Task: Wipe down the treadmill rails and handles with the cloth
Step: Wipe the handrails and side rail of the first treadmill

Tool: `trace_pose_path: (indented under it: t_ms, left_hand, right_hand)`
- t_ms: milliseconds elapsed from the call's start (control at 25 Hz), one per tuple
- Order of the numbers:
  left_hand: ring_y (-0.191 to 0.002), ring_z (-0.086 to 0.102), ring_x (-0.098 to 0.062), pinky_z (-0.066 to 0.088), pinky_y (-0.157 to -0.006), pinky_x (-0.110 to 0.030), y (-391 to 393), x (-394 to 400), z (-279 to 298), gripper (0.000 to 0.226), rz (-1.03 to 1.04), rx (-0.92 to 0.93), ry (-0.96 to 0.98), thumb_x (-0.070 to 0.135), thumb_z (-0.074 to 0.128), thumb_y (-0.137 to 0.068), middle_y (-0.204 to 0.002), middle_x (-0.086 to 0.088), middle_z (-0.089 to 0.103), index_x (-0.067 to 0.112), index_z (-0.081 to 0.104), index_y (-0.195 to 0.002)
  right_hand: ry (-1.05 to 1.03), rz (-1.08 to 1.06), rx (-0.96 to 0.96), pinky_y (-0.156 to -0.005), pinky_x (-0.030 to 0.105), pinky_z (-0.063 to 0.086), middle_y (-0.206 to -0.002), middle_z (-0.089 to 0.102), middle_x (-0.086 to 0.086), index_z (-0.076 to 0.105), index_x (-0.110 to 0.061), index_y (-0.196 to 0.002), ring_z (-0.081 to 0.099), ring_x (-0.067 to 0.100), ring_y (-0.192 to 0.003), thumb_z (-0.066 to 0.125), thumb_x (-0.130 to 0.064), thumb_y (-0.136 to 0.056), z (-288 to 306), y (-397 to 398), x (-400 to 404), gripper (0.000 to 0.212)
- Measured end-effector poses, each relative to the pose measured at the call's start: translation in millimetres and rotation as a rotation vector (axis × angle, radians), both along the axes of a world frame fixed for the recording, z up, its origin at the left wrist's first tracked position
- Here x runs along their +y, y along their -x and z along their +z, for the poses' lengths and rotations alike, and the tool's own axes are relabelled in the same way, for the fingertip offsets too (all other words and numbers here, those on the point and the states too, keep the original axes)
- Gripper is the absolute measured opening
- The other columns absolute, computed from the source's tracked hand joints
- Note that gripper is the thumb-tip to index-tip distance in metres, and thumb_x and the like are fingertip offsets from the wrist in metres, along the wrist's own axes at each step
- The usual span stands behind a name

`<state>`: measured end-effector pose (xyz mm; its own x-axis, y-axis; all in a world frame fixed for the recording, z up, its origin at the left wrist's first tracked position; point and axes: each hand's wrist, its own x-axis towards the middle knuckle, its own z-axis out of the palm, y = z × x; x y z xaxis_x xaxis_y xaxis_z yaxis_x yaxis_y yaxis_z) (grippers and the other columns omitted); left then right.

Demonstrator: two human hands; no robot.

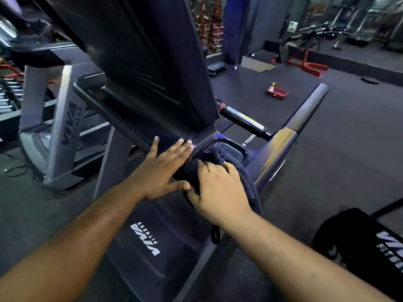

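A dark blue cloth [237, 168] lies bunched over the tray recess at the foot of the treadmill console [141, 62]. My right hand [218, 190] grips the cloth, fingers curled into it. Beside it, my left hand [163, 171] lies flat with straight fingers on the console's lower edge, thumb touching the cloth. The grey side rail [290, 136] runs away to the upper right. A chrome-and-black handle bar [244, 120] crosses behind the tray.
A second treadmill [63, 127] stands at the left. On the floor mat beyond sits a red tray [277, 93]. A red-framed bench [309, 62] stands farther back. A black motor cover [370, 243] with white lettering is at the lower right.
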<state>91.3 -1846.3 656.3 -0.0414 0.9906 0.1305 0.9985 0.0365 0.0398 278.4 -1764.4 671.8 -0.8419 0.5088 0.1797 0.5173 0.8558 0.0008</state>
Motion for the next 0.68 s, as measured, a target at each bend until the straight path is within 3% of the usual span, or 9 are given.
trace_pose_path:
  t_ms: [80,160,200,280,360,440,520,600,680]
  left_hand:
    - [-0.152,-0.012,-0.006,-0.014,-0.117,-0.062,13.5,1.0,-2.1,0.111,-0.083,0.042,-0.02,0.092,0.001,-0.075,-0.166,0.006,-0.005,0.019,-0.002,-0.159]
    - [-0.152,-0.01,-0.007,-0.01,-0.118,-0.063,29.1,3.9,-3.9,0.112,-0.163,0.07,-0.012,0.093,0.003,-0.075,-0.167,0.005,-0.002,0.019,-0.002,-0.159]
    - [-0.153,-0.009,-0.008,-0.009,-0.119,-0.062,24.9,4.3,-4.0,0.113,-0.167,0.084,-0.014,0.093,0.003,-0.075,-0.167,0.005,-0.002,0.019,-0.002,-0.159]
    - [-0.153,-0.006,-0.01,-0.006,-0.119,-0.063,30.4,6.1,-6.5,0.114,-0.209,0.1,-0.035,0.094,0.005,-0.075,-0.167,0.003,-0.001,0.018,0.0,-0.159]
    - [-0.154,-0.003,-0.013,-0.003,-0.119,-0.064,36.3,8.5,-6.2,0.114,-0.209,0.123,-0.035,0.094,0.005,-0.075,-0.167,0.001,-0.001,0.016,0.002,-0.159]
    - [-0.154,-0.005,-0.014,-0.003,-0.119,-0.063,40.6,11.0,-6.2,0.115,-0.205,0.092,-0.025,0.094,0.001,-0.073,-0.167,0.001,-0.004,0.017,0.001,-0.159]
    - [-0.153,-0.01,-0.012,-0.004,-0.12,-0.061,39.5,16.1,-4.3,0.116,-0.204,0.045,-0.021,0.095,-0.004,-0.071,-0.166,0.004,-0.01,0.019,-0.003,-0.158]
    - [-0.152,-0.013,-0.011,-0.004,-0.121,-0.058,37.3,17.3,-3.8,0.116,-0.199,0.019,0.004,0.095,-0.007,-0.068,-0.165,0.007,-0.014,0.021,-0.006,-0.158]
    - [-0.151,-0.016,-0.011,-0.003,-0.122,-0.056,36.9,17.4,-2.2,0.117,-0.182,0.011,0.017,0.095,-0.009,-0.067,-0.164,0.007,-0.018,0.022,-0.009,-0.157]
  right_hand:
    - [-0.018,0.032,0.056,-0.118,0.051,0.023,-0.153,0.043,0.011,0.039,-0.01,-0.148,0.04,0.025,-0.141,0.038,-0.062,-0.09,-9.7,-9.6,-4.5,0.077]
    - [-0.081,0.097,0.02,-0.12,0.06,0.011,-0.164,0.022,0.009,0.024,-0.013,-0.156,0.021,0.025,-0.151,0.031,-0.066,-0.096,-13.4,-31.6,-3.8,0.081]
    - [-0.115,0.173,-0.01,-0.118,0.063,0.009,-0.164,0.021,0.007,0.024,-0.014,-0.156,0.019,0.025,-0.152,0.028,-0.066,-0.098,-11.2,-50.5,0.7,0.078]
    - [-0.205,0.189,-0.086,-0.117,0.064,0.013,-0.158,0.036,0.004,0.034,-0.014,-0.153,0.031,0.023,-0.148,0.028,-0.063,-0.099,-3.0,-56.6,9.2,0.072]
    - [-0.129,0.097,-0.131,-0.119,0.057,0.019,-0.14,0.059,0.005,0.051,-0.013,-0.141,0.048,0.022,-0.137,0.03,-0.061,-0.099,6.5,-25.3,17.7,0.067]
    - [-0.025,-0.064,-0.104,-0.112,0.046,0.032,-0.104,0.073,0.009,0.065,-0.013,-0.105,0.065,0.029,-0.109,0.033,-0.06,-0.098,6.4,20.6,13.5,0.057]
    - [0.003,-0.14,-0.043,-0.1,0.044,0.042,-0.083,0.072,0.011,0.061,-0.013,-0.088,0.067,0.033,-0.088,0.035,-0.058,-0.097,1.1,40.3,7.7,0.053]
    - [0.002,0.012,-0.015,-0.097,0.043,0.044,-0.088,0.072,0.008,0.062,-0.014,-0.102,0.066,0.03,-0.091,0.038,-0.059,-0.096,1.4,13.3,12.9,0.052]
    - [-0.013,0.276,-0.043,-0.11,0.043,0.036,-0.118,0.069,0.002,0.058,-0.018,-0.132,0.06,0.019,-0.118,0.041,-0.062,-0.094,4.7,-33.2,45.8,0.06]
